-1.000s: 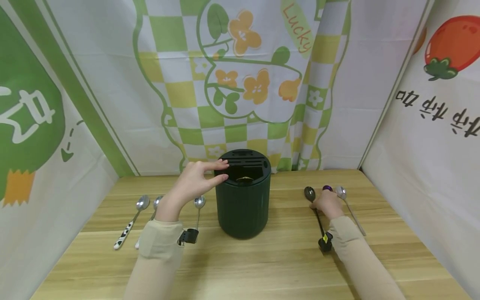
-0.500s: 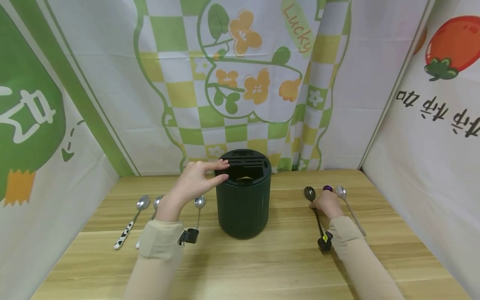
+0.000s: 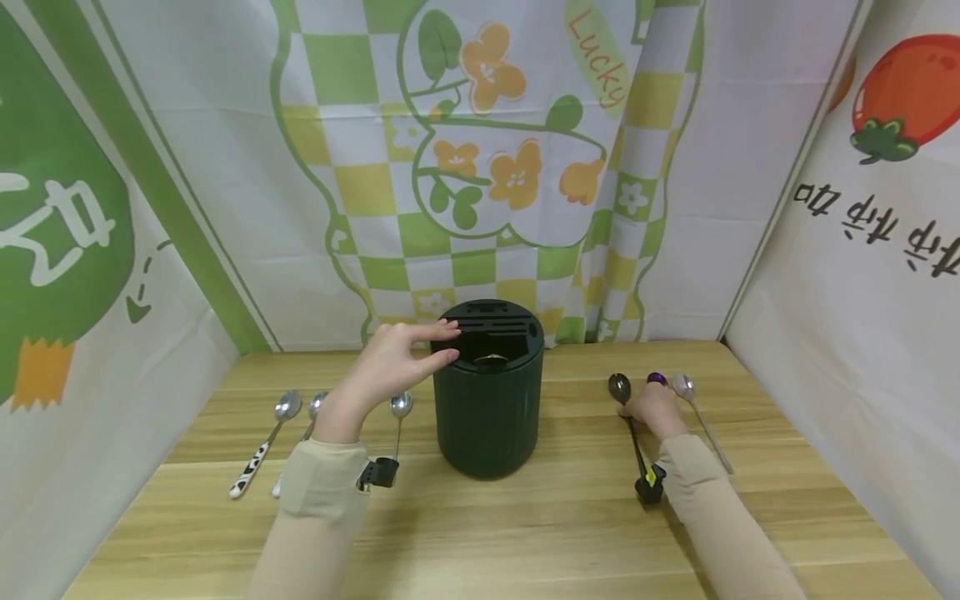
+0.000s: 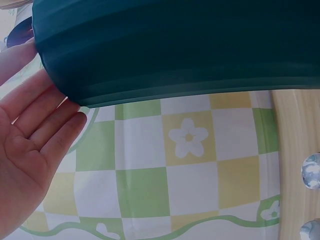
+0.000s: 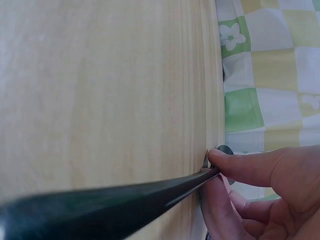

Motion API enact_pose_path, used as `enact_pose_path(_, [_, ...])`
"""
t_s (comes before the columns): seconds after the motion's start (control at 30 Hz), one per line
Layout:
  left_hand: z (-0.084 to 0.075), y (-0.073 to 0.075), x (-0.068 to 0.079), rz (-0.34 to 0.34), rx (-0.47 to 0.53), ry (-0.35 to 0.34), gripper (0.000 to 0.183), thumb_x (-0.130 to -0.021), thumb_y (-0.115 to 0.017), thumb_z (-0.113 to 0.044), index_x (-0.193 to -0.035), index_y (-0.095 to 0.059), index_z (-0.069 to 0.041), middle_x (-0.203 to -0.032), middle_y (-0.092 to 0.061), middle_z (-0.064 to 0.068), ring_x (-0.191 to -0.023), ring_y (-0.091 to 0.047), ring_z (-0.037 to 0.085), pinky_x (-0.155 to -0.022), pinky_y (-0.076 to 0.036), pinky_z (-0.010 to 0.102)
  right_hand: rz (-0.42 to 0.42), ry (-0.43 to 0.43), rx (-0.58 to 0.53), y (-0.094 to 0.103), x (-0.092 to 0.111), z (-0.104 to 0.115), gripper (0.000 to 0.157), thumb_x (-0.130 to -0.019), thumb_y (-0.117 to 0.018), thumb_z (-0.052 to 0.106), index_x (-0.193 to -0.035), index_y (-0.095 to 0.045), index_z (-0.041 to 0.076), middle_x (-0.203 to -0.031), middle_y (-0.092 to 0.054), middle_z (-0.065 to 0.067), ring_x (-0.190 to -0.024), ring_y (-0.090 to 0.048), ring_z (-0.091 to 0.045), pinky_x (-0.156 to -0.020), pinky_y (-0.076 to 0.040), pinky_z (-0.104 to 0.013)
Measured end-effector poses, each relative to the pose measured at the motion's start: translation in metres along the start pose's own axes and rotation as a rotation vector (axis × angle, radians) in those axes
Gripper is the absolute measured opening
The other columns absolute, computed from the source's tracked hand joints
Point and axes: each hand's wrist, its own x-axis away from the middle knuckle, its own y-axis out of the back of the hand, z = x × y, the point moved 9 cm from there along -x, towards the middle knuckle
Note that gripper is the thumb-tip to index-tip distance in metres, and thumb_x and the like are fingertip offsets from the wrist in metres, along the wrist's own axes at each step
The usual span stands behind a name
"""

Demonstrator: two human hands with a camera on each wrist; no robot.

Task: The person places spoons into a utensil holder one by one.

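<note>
A dark green cylindrical holder (image 3: 487, 425) with a slotted black top stands at the middle of the table. My left hand (image 3: 386, 367) touches the left side of its rim with straight fingers and thumb. The left wrist view shows those fingertips against the edge of the ribbed green wall (image 4: 175, 50). To the right, my right hand (image 3: 657, 408) pinches a black spoon (image 3: 619, 388) by its handle, just below the bowl. Thumb and index finger meet around the dark handle (image 5: 110, 210) in the right wrist view. A purple spoon bowl (image 3: 657, 378) shows just beyond the right hand, its handle hidden.
A silver spoon (image 3: 683, 386) lies right of the right hand. On the left are a spoon with a cow-print handle (image 3: 251, 471), another silver spoon (image 3: 318, 403) partly behind the left wrist, and a third (image 3: 401, 404) near the holder. A patterned curtain (image 3: 420, 250) hangs behind.
</note>
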Motion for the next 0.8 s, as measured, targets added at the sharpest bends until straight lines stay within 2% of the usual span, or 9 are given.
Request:
enact_pose_path(0.23, [-0.0008, -0.0002, -0.0001, -0.001, -0.002, -0.007, 0.042, -0.091, -0.061, -0.04, -0.128, -0.062, -0.02, -0.133, -0.058, -0.007, -0.124, -0.053, 0.023, -0.084, -0.044, 0.036, 0.007, -0.012, -0.023, -0.0017, -0.0014, -0.002, 0.046, -0.076, -0.077, 0.03, -0.089, -0.063, -0.011, -0.09, -0.059, -0.03, -0.077, -0.056, -0.031, -0.08, -0.048, -0.048])
enact_pose_path(0.43, [-0.0014, -0.0001, -0.0003, -0.006, -0.005, -0.014, 0.043, -0.091, -0.061, -0.04, -0.128, -0.062, -0.019, -0.133, -0.058, -0.006, -0.126, -0.052, 0.023, -0.085, -0.045, 0.037, 0.003, -0.027, -0.057, -0.0028, -0.0012, -0.0041, 0.038, -0.077, -0.077, 0.031, -0.081, -0.064, -0.005, -0.076, -0.063, -0.019, -0.072, -0.058, -0.028, -0.074, -0.047, -0.043])
enact_pose_path(0.67, [-0.0016, 0.0001, -0.0005, 0.0, -0.007, -0.009, 0.042, -0.092, -0.061, -0.04, -0.129, -0.061, -0.02, -0.133, -0.057, -0.007, -0.123, -0.054, 0.023, -0.083, -0.044, 0.036, -0.002, -0.033, -0.061, -0.0007, 0.0014, -0.0025, 0.042, -0.077, -0.076, 0.03, -0.086, -0.065, -0.01, -0.082, -0.06, -0.023, -0.075, -0.057, -0.029, -0.079, -0.048, -0.046])
enact_pose_path(0.8, [-0.0017, 0.0001, -0.0006, 0.002, -0.011, -0.006, 0.042, -0.092, -0.061, -0.04, -0.128, -0.062, -0.02, -0.132, -0.058, -0.008, -0.127, -0.051, 0.021, -0.085, -0.045, 0.035, -0.002, -0.031, -0.087, -0.0001, 0.0037, -0.002, 0.035, -0.076, -0.076, 0.028, -0.079, -0.065, -0.006, -0.072, -0.06, -0.016, -0.07, -0.056, -0.025, -0.073, -0.047, -0.04])
